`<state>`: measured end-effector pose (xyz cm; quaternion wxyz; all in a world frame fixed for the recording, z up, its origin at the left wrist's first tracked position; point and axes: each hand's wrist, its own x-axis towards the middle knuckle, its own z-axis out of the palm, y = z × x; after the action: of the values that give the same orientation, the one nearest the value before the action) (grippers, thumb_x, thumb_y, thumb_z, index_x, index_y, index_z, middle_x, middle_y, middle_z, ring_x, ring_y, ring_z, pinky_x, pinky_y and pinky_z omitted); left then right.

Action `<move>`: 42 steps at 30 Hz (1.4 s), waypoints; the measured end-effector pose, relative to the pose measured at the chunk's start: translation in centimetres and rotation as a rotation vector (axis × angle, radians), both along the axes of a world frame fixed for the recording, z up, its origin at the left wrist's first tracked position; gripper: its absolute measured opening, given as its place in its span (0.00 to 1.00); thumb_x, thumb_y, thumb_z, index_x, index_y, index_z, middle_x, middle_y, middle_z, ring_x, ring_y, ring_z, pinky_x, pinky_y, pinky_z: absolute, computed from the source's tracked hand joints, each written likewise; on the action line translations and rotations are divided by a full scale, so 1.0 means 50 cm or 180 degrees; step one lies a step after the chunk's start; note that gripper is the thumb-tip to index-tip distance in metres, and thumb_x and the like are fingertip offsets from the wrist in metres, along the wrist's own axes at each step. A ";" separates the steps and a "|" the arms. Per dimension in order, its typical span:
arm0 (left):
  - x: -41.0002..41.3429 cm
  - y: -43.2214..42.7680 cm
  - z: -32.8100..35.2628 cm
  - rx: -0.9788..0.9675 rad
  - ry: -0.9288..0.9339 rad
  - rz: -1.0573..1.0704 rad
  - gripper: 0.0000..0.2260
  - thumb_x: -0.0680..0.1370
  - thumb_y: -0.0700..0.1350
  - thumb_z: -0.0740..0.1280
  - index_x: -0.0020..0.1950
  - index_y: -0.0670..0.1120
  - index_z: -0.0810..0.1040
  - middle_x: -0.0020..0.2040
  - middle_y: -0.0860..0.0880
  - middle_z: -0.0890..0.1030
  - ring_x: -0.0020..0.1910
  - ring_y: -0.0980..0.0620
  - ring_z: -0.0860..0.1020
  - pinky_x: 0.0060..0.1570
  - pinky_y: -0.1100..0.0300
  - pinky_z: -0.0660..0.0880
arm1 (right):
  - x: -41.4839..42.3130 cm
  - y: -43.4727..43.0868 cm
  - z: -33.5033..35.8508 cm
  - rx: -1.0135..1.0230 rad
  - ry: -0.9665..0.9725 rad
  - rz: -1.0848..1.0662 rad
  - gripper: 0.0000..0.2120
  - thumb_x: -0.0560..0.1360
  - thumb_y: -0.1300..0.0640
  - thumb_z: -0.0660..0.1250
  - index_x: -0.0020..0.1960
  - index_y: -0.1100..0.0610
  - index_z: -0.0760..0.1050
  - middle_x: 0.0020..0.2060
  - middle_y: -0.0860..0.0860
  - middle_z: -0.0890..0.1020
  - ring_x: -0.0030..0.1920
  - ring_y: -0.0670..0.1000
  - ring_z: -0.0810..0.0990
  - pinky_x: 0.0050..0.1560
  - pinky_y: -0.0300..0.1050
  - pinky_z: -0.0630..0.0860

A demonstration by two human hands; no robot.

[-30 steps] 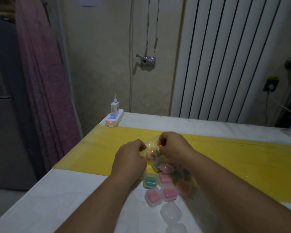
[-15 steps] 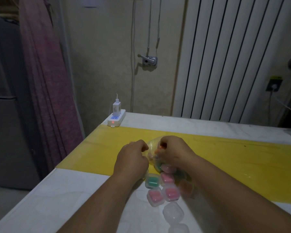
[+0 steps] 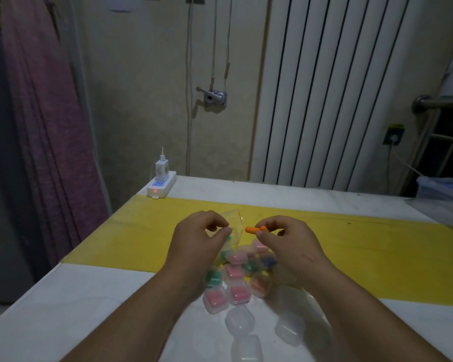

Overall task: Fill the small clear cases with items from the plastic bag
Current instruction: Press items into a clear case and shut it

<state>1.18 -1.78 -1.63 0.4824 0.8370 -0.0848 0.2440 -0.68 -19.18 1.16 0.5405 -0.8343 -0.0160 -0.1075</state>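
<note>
Head view: the right hand [image 3: 288,241] pinches two orange items [image 3: 255,229] above the yellow strip [image 3: 364,246], their long axes level, tips pointing left toward the bag [image 3: 234,226], whose mouth the left hand [image 3: 196,244] pinches. Cases [image 3: 237,286] cluster just below.

Orange items [image 3: 255,229], pink-filled clear cases [image 3: 237,293], yellow table strip [image 3: 377,246], white power strip [image 3: 161,188].

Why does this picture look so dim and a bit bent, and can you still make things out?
Head view: the room is dimly lit, so colours look muted and grainy; the wide lens bows the radiator lines outward. The orange items pinched by the right hand read clearly, but the plastic bag held by the left hand and the empty clear cases look faint and soft.
</note>
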 end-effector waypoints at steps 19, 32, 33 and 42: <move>-0.036 -0.033 0.009 -0.0608 0.0361 -0.0737 0.17 0.75 0.32 0.67 0.48 0.54 0.84 0.43 0.55 0.83 0.45 0.56 0.81 0.49 0.57 0.80 | -0.025 -0.029 -0.037 0.0589 -0.0454 0.0013 0.08 0.70 0.67 0.72 0.38 0.55 0.79 0.37 0.48 0.84 0.39 0.47 0.82 0.35 0.36 0.78; -0.050 -0.039 0.012 -0.0840 0.0467 -0.0912 0.07 0.72 0.35 0.75 0.44 0.45 0.82 0.40 0.50 0.85 0.41 0.52 0.83 0.42 0.61 0.80 | -0.033 -0.021 -0.040 0.0841 -0.0614 0.0029 0.07 0.74 0.64 0.71 0.41 0.53 0.80 0.35 0.54 0.83 0.35 0.46 0.80 0.35 0.43 0.79; -0.049 -0.039 0.011 -0.0815 0.0473 -0.0891 0.07 0.71 0.35 0.75 0.44 0.45 0.82 0.40 0.49 0.85 0.41 0.52 0.84 0.42 0.60 0.81 | -0.032 -0.020 -0.041 0.0846 -0.0608 0.0047 0.08 0.74 0.64 0.71 0.41 0.53 0.81 0.36 0.55 0.83 0.35 0.46 0.80 0.35 0.42 0.79; -0.042 -0.039 0.008 -0.0526 0.0492 -0.0748 0.09 0.69 0.35 0.77 0.41 0.47 0.81 0.33 0.54 0.83 0.35 0.58 0.81 0.36 0.65 0.76 | -0.029 -0.016 -0.046 0.0667 -0.0614 0.0135 0.10 0.75 0.62 0.70 0.41 0.48 0.82 0.36 0.48 0.85 0.38 0.45 0.81 0.41 0.47 0.79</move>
<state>-0.91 -3.71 -1.24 0.5800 0.7950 -0.1244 0.1269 -2.11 -19.99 -1.12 0.6228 -0.7585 -0.0742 -0.1769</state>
